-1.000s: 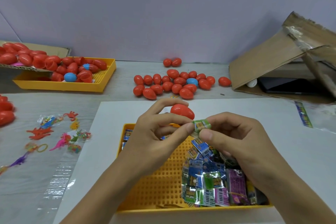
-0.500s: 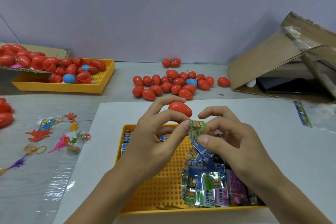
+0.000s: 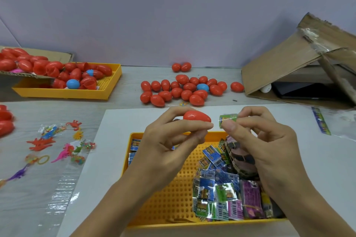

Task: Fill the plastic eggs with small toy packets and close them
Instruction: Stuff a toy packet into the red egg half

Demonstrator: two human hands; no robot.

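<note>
Grey-white table (image 3: pixel 134 106) w/ plain lilac wall behind. Left hand (image 3: pixel 169 144) grips a red plastic egg (image 3: pixel 196 116) betw. thumb and fingers, above the near yellow tray (image 3: pixel 173 194). Right hand (image 3: pixel 260 140) pinches a small green packet (image 3: pixel 228 119) just beside the egg's tip, at 3 o'clock of it, not touching. Tray holds a pile of toy packets (image 3: pixel 227 194), blue, green, pink; print and barcodes show but the text is too blurred to read. Closed eggs (image 3: pixel 183 90) lie at 12 o'clock, another yellow tray (image 3: pixel 107 90) w/ egg halves at 10 o'clock, cardboard box (image 3: pixel 289 67) at 2 o'clock, loose rubber toys (image 3: pixel 57 144) at 9 o'clock.
</note>
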